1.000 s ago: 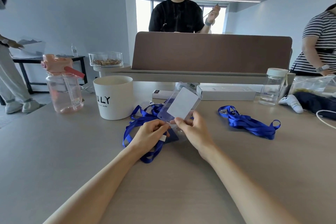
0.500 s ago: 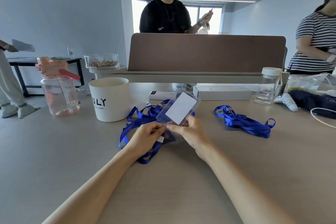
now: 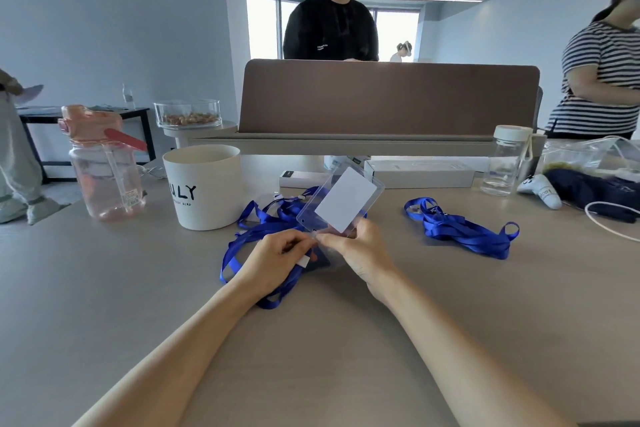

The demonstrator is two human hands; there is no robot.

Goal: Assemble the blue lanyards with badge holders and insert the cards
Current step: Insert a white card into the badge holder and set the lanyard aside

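Note:
A clear plastic badge holder [image 3: 311, 210] with a white card [image 3: 344, 199] inside it is tilted up above the table. My right hand [image 3: 360, 250] grips its near end from the right. My left hand [image 3: 277, 258] pinches the near edge of the holder from the left, over a blue lanyard [image 3: 256, 232] whose loops lie bunched under both hands. The lanyard's clip is hidden by my fingers. A second blue lanyard [image 3: 460, 227] lies loose on the table to the right.
A white cup [image 3: 204, 185] and a pink water bottle [image 3: 104, 163] stand at the left. White boxes [image 3: 420, 173], a clear jar [image 3: 507, 161] and a white controller [image 3: 540, 191] sit behind and right. A brown divider [image 3: 388, 97] crosses the back, with people beyond.
The holder has tipped slightly lower and my fingertips have closed together at its near edge. The view has shifted a little; the person behind the divider lowered an arm.

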